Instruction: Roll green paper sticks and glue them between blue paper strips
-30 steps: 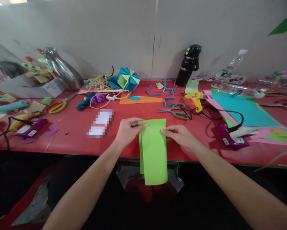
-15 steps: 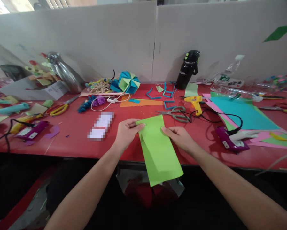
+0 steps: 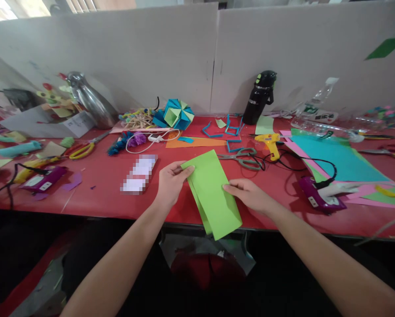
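Note:
A folded sheet of light green paper (image 3: 213,193) hangs between my hands over the front edge of the red table (image 3: 101,176). My left hand (image 3: 173,179) pinches its upper left corner, thumb on top. On the paper's right edge, my right hand (image 3: 243,192) grips with thumb and fingers. Two layers show at the lower left, a little apart from each other. Grey-handled scissors (image 3: 246,159) lie just behind the paper, beside a yellow glue gun (image 3: 270,145).
A blurred pale rectangle (image 3: 140,174) lies left of my hands. Behind stand a black bottle (image 3: 257,99), a steel jug (image 3: 93,101) and a blue-green paper ball (image 3: 176,114). Blue sheets (image 3: 336,154) and a purple power strip (image 3: 319,193) are at the right.
The paper has risen and shifted slightly, its lower end now higher, and its lower layers show apart. My left hand has moved slightly left; my right hand sits slightly lower along the edge.

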Available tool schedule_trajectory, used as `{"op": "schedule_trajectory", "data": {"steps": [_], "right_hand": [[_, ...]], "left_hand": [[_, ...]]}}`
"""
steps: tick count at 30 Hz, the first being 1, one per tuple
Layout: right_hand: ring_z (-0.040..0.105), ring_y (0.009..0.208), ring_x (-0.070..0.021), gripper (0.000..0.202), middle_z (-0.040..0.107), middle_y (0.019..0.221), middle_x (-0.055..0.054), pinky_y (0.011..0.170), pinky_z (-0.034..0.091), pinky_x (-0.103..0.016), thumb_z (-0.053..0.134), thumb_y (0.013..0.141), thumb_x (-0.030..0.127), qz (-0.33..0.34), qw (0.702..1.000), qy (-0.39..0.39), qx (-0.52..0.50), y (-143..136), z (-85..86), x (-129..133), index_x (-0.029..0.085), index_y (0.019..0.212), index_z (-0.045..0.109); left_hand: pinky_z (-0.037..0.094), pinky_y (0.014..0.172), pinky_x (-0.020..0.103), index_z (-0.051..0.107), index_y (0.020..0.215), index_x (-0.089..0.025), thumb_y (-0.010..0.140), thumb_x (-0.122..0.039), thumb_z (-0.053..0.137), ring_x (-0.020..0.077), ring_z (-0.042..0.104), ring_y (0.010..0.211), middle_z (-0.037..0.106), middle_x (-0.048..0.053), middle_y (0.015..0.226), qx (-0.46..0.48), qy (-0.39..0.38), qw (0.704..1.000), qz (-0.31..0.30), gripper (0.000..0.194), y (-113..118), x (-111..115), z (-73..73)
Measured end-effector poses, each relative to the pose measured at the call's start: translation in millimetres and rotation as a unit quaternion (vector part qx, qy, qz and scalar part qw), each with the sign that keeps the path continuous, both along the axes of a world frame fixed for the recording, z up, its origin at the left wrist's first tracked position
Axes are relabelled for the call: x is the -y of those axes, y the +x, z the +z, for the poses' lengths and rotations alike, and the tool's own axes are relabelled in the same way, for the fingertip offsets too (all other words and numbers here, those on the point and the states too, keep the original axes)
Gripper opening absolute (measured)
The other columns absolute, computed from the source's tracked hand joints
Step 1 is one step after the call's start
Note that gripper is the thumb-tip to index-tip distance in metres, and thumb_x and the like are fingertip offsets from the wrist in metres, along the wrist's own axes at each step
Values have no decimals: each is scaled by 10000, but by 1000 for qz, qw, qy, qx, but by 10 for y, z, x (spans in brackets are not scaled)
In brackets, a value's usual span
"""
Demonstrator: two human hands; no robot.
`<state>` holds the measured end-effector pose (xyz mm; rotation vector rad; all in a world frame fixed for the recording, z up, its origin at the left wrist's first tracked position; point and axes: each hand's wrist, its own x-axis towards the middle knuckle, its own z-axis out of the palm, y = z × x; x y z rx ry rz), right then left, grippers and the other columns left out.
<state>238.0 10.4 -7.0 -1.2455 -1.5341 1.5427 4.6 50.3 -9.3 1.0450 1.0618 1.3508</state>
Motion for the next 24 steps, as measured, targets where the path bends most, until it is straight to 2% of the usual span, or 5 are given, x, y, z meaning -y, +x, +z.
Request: {"op": "schedule_trajectory", "data": {"steps": [6,12,15,18,24], "right_hand": [[411,515,-119,547,464,534,24,497,280,-275,602,797,675,-90,985,58,133,149,33,-58,187,566,514],[468,573,-129,445,564,654,8,517,327,-257,603,822,627,-5,991,51,125,388,90,-104,192,730,614],[410,530,-109,473,490,577,20,484,284,-251,620,816,613,-20,980,71,183,491,103,-138,184,622,569],[435,549,-119,436,529,591,6,495,310,-257,641,810,585,-22,972,105,210,595,114,-191,181,646,627],[537,656,-168,361,649,718,-15,593,399,-285,613,835,549,52,967,126,217,672,144,-211,204,785,709]], "left_hand": [[571,779,329,711,963,-135,620,-382,872,203,713,819,762,89,912,-54,-18,998,-21,453,-44,-7,10],[561,764,332,697,939,-133,601,-333,874,198,704,786,755,85,876,-113,-30,992,-50,430,-130,-67,11],[552,744,327,702,902,-144,618,-333,857,196,698,773,747,79,855,-165,-20,983,-72,375,-169,-79,33],[552,738,338,703,899,-147,636,-317,837,220,701,805,732,83,853,-208,-20,969,-133,341,-203,-71,60],[551,794,357,640,1141,-171,685,-256,793,248,699,948,718,108,1001,-189,-32,934,-302,489,-238,-8,112]]}}
